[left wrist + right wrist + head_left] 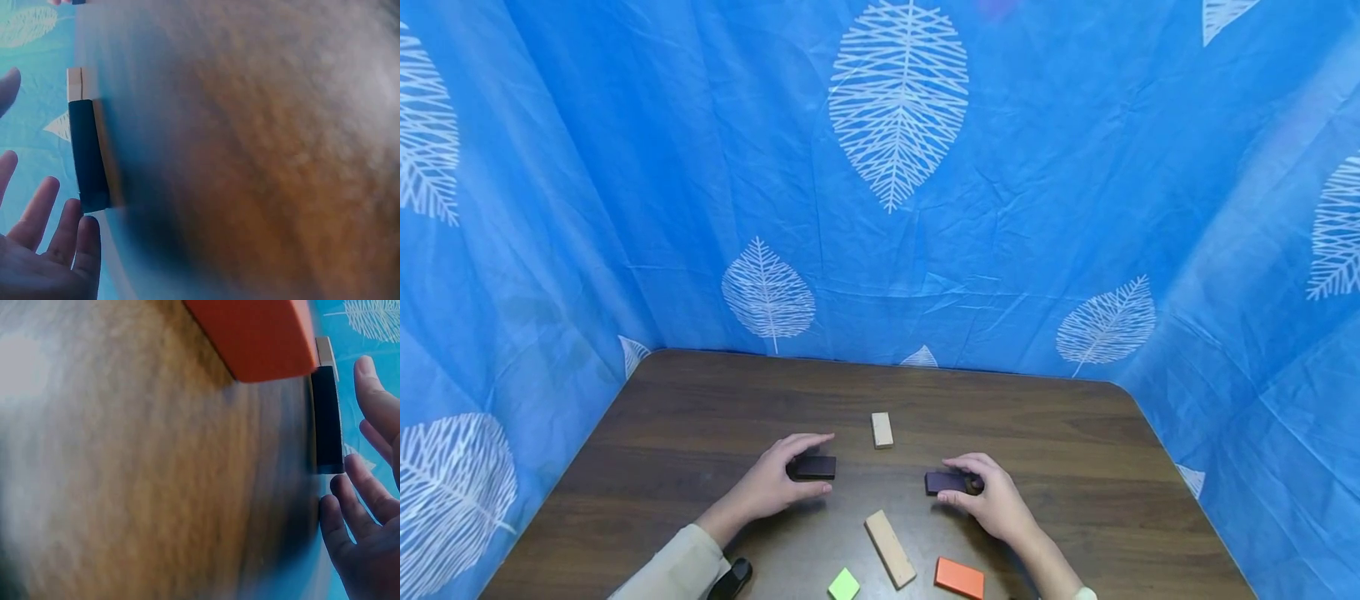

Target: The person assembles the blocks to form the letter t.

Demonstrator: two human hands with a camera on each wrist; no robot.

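On the left of the table, a dark block lies between the thumb and forefinger of my left hand. In the left wrist view this dark block has some fingertips right at its near end, while the thumb is spread away. Opposite it, my right hand curves loosely around a dark purple block. The right wrist view shows that purple block with fingertips just by its end and the thumb apart from it.
A short pale wooden block lies farther back between the hands. Nearer me are a long pale wooden block, a lime green block and an orange block. A blue leaf-print curtain surrounds the brown wooden table.
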